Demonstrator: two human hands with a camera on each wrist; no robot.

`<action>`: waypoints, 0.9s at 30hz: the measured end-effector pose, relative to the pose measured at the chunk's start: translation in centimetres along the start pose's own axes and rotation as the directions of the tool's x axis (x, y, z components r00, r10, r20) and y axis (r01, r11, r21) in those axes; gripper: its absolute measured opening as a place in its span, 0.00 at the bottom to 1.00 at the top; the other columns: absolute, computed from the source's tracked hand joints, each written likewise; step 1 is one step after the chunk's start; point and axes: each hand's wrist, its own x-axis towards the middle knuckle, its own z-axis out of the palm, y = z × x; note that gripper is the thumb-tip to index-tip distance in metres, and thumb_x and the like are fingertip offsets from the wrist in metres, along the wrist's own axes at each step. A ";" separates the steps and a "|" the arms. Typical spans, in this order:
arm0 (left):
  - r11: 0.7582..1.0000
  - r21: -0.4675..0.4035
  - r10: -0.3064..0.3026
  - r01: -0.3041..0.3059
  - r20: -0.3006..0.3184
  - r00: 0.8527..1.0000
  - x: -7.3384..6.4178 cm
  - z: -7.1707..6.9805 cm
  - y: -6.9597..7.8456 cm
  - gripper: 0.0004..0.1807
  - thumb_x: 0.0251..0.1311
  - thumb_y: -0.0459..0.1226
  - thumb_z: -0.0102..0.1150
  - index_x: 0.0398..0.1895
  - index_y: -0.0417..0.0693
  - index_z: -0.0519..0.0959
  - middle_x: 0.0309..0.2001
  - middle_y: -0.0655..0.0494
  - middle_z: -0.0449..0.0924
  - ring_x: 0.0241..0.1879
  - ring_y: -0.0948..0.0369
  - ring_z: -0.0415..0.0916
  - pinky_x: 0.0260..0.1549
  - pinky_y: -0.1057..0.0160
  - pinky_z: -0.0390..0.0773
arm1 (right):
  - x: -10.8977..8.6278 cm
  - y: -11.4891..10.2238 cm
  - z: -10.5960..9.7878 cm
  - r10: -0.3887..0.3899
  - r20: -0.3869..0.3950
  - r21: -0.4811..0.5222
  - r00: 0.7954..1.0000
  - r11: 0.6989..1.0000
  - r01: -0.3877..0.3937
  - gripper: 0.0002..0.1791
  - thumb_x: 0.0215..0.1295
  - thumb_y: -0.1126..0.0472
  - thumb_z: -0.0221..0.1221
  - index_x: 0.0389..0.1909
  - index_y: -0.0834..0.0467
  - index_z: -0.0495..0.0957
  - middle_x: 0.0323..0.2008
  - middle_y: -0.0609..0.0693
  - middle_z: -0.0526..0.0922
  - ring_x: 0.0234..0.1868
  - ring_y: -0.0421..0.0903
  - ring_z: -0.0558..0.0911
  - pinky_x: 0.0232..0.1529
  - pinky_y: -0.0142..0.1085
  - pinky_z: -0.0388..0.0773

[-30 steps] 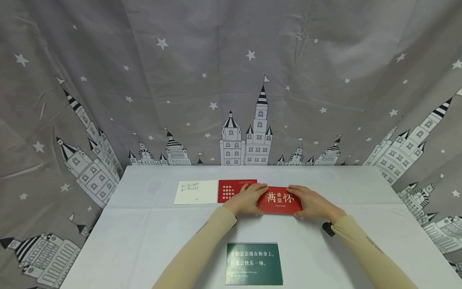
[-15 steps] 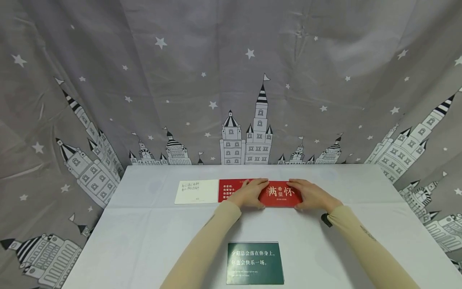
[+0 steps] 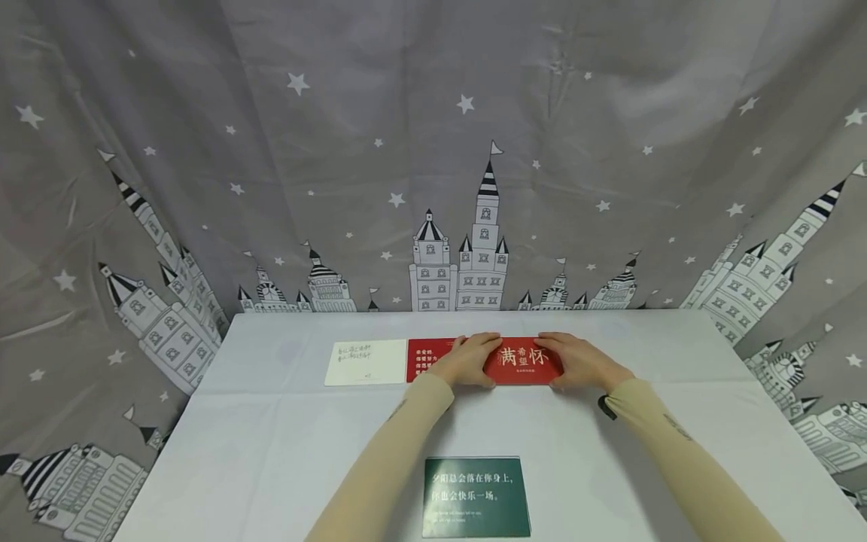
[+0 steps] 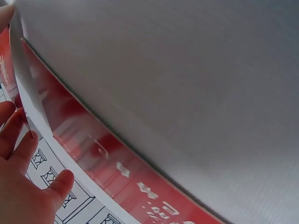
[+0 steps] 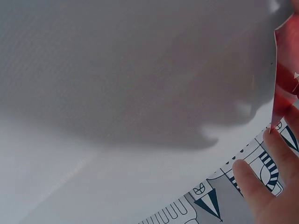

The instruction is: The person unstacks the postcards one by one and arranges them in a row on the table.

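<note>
Between the two hands is a red postcard (image 3: 523, 361) with white Chinese characters, at the right end of a row of cards. My left hand (image 3: 467, 365) grips its left edge, thumb at the near corner and fingertips at the far one. Its right edge is gripped likewise by my right hand (image 3: 584, 363). The left hand partly covers a second red postcard (image 3: 425, 360), which lies flat on the table in the left wrist view. Whether the gripped card touches the table, I cannot tell.
A cream card (image 3: 366, 362) with handwriting-like lines lies at the row's left end. A dark green postcard (image 3: 476, 497) lies nearer, between the forearms. The white table (image 3: 271, 452) ends at a grey curtain (image 3: 339, 113) printed with castles and stars.
Both hands have carried the red postcard slightly away from the body, bringing it level with the row. Over the last half second it has barely moved. The other cards stay put.
</note>
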 end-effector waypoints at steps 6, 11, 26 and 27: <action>1.000 -0.016 -0.008 0.008 -0.013 1.000 0.3 0.1 -0.3 0.45 0.44 0.47 0.66 0.67 0.50 0.57 0.67 0.60 0.52 0.66 0.62 0.46 0.62 0.48 0.48 | 0.6 0.2 0.0 0.008 0.010 0.007 1.000 1.000 -0.008 0.44 0.39 0.57 0.67 0.62 0.60 0.63 0.62 0.59 0.61 0.61 0.58 0.61 0.56 0.54 0.62; 1.000 -0.025 -0.006 0.006 -0.013 1.000 0.3 -0.1 -0.3 0.44 0.44 0.46 0.65 0.67 0.49 0.58 0.66 0.60 0.54 0.65 0.62 0.48 0.61 0.47 0.49 | 0.8 0.3 -0.1 0.013 0.033 0.029 0.999 0.999 -0.014 0.44 0.40 0.56 0.67 0.62 0.62 0.63 0.62 0.59 0.61 0.61 0.59 0.60 0.57 0.54 0.61; 0.999 -0.042 -0.016 0.018 0.036 0.999 0.9 0.0 -0.4 0.45 0.46 0.47 0.64 0.68 0.51 0.55 0.67 0.61 0.52 0.66 0.63 0.46 0.62 0.49 0.47 | 1.0 0.8 0.0 0.068 0.111 0.115 0.991 0.990 -0.081 0.44 0.43 0.58 0.66 0.64 0.60 0.60 0.64 0.59 0.59 0.62 0.60 0.58 0.57 0.58 0.57; 0.999 -0.042 -0.015 0.017 0.037 0.999 0.9 -0.1 -0.4 0.45 0.45 0.47 0.64 0.68 0.51 0.55 0.67 0.61 0.52 0.66 0.63 0.46 0.62 0.49 0.48 | 1.0 0.9 0.1 0.069 0.112 0.117 0.991 0.990 -0.082 0.44 0.43 0.58 0.66 0.64 0.60 0.60 0.64 0.59 0.59 0.62 0.60 0.58 0.57 0.58 0.57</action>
